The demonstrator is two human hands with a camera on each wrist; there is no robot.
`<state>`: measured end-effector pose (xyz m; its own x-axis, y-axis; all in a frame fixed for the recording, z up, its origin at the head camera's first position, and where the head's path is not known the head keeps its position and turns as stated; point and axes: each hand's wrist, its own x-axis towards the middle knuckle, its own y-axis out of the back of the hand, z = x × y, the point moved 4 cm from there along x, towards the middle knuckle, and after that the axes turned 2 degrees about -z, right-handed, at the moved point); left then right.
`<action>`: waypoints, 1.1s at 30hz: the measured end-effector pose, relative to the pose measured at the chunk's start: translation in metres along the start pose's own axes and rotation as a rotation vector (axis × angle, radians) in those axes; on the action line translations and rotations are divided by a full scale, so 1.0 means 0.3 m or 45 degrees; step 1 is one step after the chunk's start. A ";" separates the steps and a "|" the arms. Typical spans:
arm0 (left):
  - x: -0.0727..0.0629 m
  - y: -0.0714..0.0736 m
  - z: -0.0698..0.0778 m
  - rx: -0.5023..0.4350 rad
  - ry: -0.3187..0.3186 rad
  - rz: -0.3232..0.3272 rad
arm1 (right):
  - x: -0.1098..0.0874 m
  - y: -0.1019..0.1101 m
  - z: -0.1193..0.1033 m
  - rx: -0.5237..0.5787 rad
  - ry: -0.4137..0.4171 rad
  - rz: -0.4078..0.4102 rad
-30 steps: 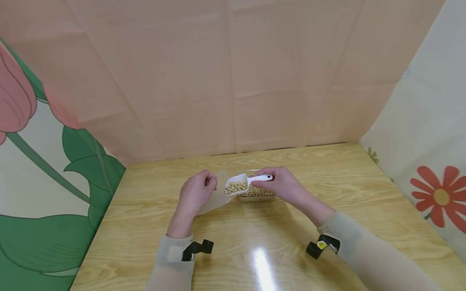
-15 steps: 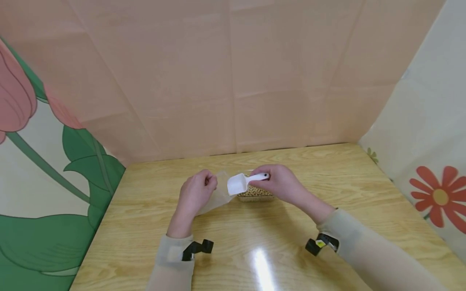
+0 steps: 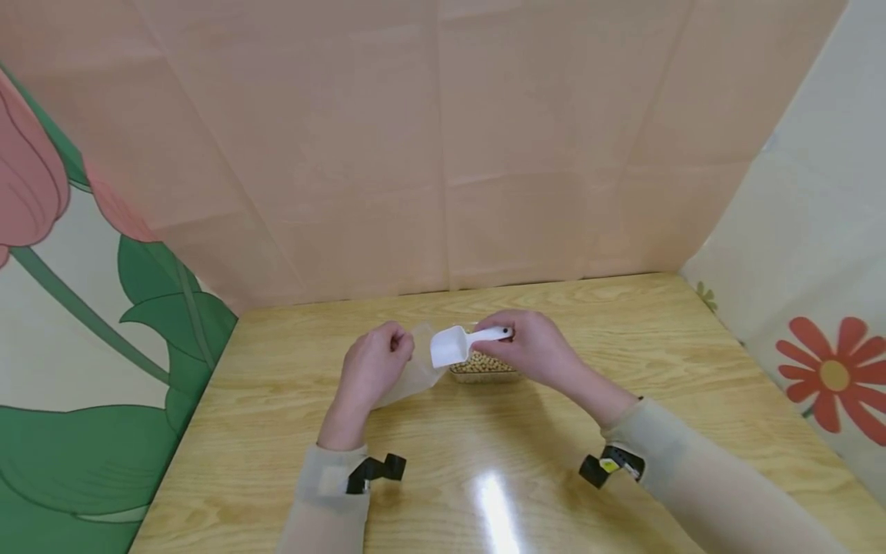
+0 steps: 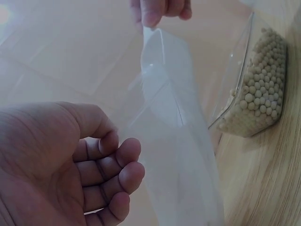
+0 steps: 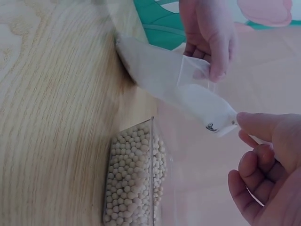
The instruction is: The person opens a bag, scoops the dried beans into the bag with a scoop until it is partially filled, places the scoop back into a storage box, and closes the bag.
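A white plastic scoop point(image 3: 450, 346) is tilted with its bowl inside the mouth of a translucent plastic bag point(image 4: 183, 165). My right hand point(image 3: 536, 350) pinches the scoop's handle between thumb and fingers. No beans show in the bowl. Thumb and index finger of my left hand point(image 3: 374, 365) pinch the edge of the bag's mouth, the other fingers loosely curled. The bag hangs down to the wooden table; what lies in its bottom is hard to make out. Just right of the bag stands a clear container point(image 3: 484, 378) of pale round beans point(image 5: 129, 183), partly under my right hand.
The wood-grain table point(image 3: 443, 446) runs back to a pink backdrop point(image 3: 443, 154). Flower-printed sheets border it on the left and right. Black camera mounts sit on both sleeved wrists.
The scoop was level and full of beans a second ago. It has since tipped toward the bag, and its bowl now shows no beans. My left hand has stayed in place.
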<state>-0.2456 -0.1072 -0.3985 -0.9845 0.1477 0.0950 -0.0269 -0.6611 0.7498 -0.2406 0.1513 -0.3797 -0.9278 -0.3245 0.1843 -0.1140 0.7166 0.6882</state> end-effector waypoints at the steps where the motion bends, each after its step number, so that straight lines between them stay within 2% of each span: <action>1: 0.000 0.001 0.000 -0.002 0.000 0.000 | -0.001 0.001 0.004 0.024 -0.016 0.001; 12: 0.001 0.002 -0.004 0.001 -0.009 0.011 | -0.040 0.031 0.088 0.254 -0.152 0.057; 17: 0.002 0.001 -0.004 0.002 -0.018 0.016 | -0.071 0.073 0.121 0.248 -0.220 0.097; 21: 0.002 0.000 -0.005 0.000 -0.021 0.020 | -0.091 0.100 0.146 0.238 -0.229 0.109; 33: 0.002 0.000 -0.002 -0.014 -0.028 0.026 | -0.137 0.121 0.243 0.143 -0.258 0.138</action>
<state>-0.2464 -0.1073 -0.3989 -0.9808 0.1500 0.1247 -0.0087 -0.6722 0.7403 -0.2326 0.2358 -0.4134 -0.9877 -0.1199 0.1005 -0.0383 0.8080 0.5879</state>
